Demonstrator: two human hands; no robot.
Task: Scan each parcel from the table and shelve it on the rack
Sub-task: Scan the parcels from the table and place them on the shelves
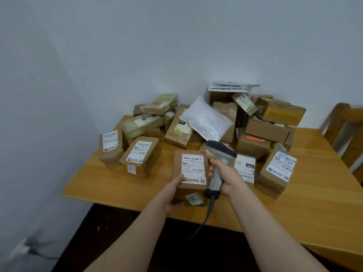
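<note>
Head view: our left hand point(172, 195) grips a box point(189, 175) by its near corner, while our right hand point(225, 179) wraps the scanner point(219, 163) handle beside it.

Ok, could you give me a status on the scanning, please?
Left hand holds box, label up. Right hand grips scanner beside it. Other parcels piled behind.

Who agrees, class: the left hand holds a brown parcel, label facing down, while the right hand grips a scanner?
Not quite. The head view shows the label facing up, not down. The left hand does hold the brown parcel, and the right hand grips the scanner.
</note>
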